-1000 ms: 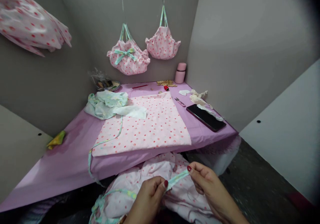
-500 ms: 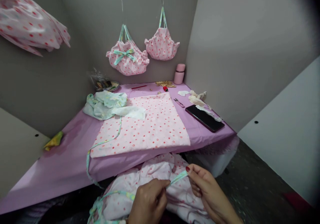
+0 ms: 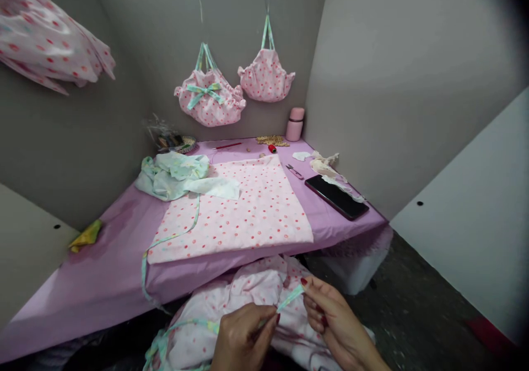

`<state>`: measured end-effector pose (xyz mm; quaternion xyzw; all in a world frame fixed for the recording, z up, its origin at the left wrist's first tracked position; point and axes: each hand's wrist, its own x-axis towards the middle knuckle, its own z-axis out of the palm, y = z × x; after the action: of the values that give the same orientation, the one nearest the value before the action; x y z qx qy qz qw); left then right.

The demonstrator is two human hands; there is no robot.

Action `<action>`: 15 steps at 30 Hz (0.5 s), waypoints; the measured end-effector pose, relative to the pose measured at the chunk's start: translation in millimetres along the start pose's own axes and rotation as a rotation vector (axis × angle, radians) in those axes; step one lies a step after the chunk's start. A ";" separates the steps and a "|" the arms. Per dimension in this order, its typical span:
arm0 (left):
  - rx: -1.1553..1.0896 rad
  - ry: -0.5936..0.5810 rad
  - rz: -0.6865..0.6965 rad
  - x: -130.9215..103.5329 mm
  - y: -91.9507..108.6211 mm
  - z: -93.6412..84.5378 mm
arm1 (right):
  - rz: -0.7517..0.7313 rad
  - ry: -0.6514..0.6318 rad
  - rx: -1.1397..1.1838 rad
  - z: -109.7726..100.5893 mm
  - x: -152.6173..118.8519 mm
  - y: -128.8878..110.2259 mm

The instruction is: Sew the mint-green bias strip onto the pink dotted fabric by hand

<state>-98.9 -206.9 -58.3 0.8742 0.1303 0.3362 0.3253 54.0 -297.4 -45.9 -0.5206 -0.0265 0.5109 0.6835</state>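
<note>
Between my two hands a narrow mint-green fabric strap (image 3: 290, 299) is stretched. My left hand (image 3: 247, 335) pinches its near end, and my right hand (image 3: 334, 313) grips the far end between thumb and fingers. Under them, gathered pink dotted fabric (image 3: 248, 283) lies bunched over my lap. More mint strap, knotted in a tangle (image 3: 156, 346), hangs at the left of this bundle. A flat piece of pink dotted cloth (image 3: 243, 216) lies on the table ahead, with crumpled mint fabric (image 3: 173, 175) over its far left corner.
On the purple-covered table (image 3: 107, 283) lie thread snips (image 3: 295, 172), a phone (image 3: 336, 196), a red thread spool (image 3: 272, 149) and fabric scraps (image 3: 324, 165). A pink flask (image 3: 295, 124) stands at the back. Two small pink garments (image 3: 210, 98) hang against the grey wall.
Both hands have moved slightly closer together, so a shorter stretch of strap shows between them. The view has shifted a little; the table items stay in place.
</note>
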 end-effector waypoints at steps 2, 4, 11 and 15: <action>-0.037 -0.019 -0.079 -0.9 -1.6 -0.5 | -0.005 -0.007 -0.009 1.2 -0.8 1.3; -0.064 -0.039 -0.160 0.2 -1.7 -1.7 | -0.007 -0.008 -0.021 2.2 -1.4 2.7; -0.104 -0.144 -0.055 15.5 1.9 -13.6 | -0.012 0.006 -0.071 3.0 0.9 7.3; 0.096 -0.279 -0.023 26.7 6.0 -23.0 | -0.019 -0.005 -0.094 2.5 0.4 11.5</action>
<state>-94.6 -188.4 -28.1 0.9253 0.1096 0.2013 0.3020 45.1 -296.1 -53.4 -0.5506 -0.0572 0.5040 0.6630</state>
